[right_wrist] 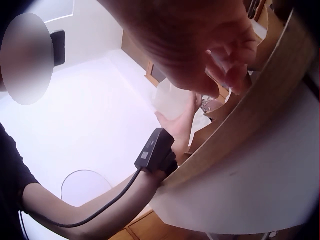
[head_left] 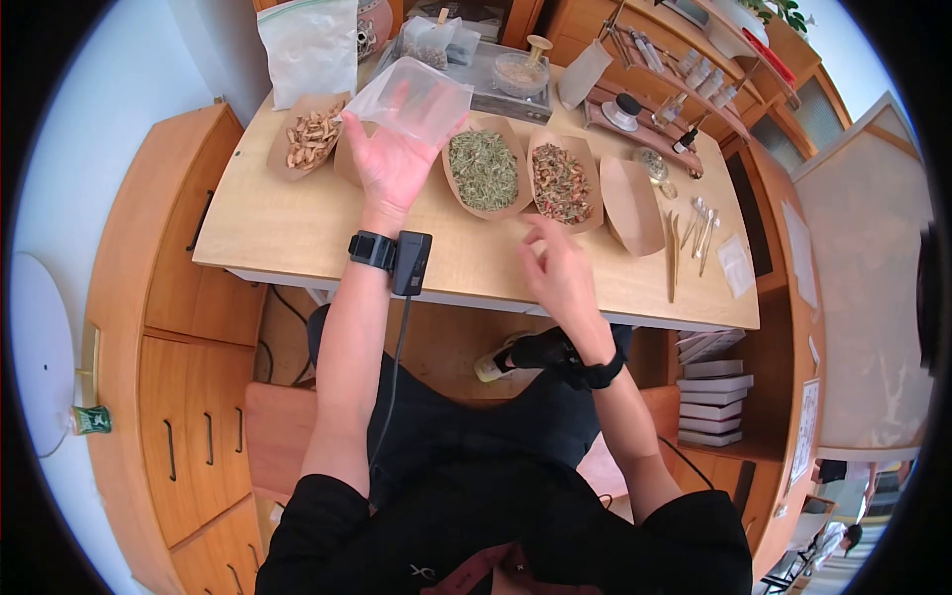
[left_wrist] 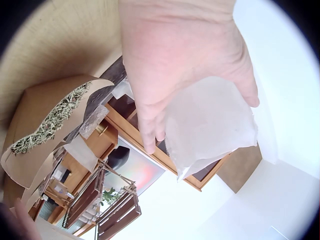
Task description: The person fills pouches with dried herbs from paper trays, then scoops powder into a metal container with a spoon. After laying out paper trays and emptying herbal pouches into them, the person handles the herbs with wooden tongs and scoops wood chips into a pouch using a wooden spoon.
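Note:
My left hand [head_left: 389,171] is held palm up above the table, with thumb and fingers spread. Across its fingers lies a small translucent white bag [head_left: 412,97]; the fingers show faintly through it. In the left wrist view the bag [left_wrist: 212,125] sits between the thumb and the other fingers. My right hand [head_left: 561,270] hovers by the table's front edge, fingers loosely bent, with nothing visible in them. Just beyond it are a paper tray of dried reddish buds [head_left: 563,183] and one of dried green herb [head_left: 483,171].
A tray of dried brown slices [head_left: 315,137] stands at the left, a bare paper tray [head_left: 633,203] at the right. Wooden tweezers [head_left: 673,258] and small spoons [head_left: 706,233] lie beside it. Behind are a large plastic bag [head_left: 309,55] and a wooden rack [head_left: 664,99] with bottles.

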{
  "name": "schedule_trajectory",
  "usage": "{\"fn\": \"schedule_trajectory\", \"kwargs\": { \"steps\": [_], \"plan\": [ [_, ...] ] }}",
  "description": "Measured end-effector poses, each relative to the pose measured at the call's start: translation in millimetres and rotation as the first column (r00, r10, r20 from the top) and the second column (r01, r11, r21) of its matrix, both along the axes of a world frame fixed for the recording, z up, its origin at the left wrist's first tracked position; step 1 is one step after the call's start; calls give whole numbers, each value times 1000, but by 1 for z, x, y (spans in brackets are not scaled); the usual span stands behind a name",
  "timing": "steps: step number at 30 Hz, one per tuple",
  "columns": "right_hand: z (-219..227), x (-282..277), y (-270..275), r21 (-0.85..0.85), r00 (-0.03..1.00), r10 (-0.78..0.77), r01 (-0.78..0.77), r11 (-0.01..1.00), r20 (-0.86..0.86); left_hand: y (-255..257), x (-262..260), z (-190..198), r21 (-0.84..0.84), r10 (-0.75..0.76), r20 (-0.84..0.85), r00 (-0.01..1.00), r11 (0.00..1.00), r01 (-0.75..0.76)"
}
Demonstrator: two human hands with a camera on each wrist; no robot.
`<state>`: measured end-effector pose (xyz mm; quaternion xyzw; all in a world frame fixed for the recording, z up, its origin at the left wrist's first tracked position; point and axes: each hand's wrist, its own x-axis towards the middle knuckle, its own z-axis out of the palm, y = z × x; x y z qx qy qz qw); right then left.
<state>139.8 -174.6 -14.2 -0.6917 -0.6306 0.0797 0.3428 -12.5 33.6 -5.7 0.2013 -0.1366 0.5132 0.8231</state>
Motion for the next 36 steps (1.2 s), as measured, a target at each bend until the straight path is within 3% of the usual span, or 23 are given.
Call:
{"fn": "schedule_trajectory", "kwargs": {
  "steps": [2,8,11,14,23,36],
  "plan": [
    [3,15,-10,-34,984,-169,167,985,-57,-1,0,0,-2,30,-23,999,1000,-30],
    [1,66,-30,12,942,-335,335,942,12,-2,0,1,7,46,-47,998,999,-45],
    [4,82,-42,78,890,-441,435,897,116,-3,0,2,9,56,-55,997,998,-55],
    [5,92,-47,36,850,-467,473,880,244,-5,0,5,17,76,-78,994,997,-75],
    [-2,114,-51,192,837,-502,467,863,218,-1,-1,1,15,39,-61,997,999,-39],
    [-8,122,-62,208,838,-482,440,874,254,-1,-1,1,16,27,-52,998,1000,-26]
  ]
}}
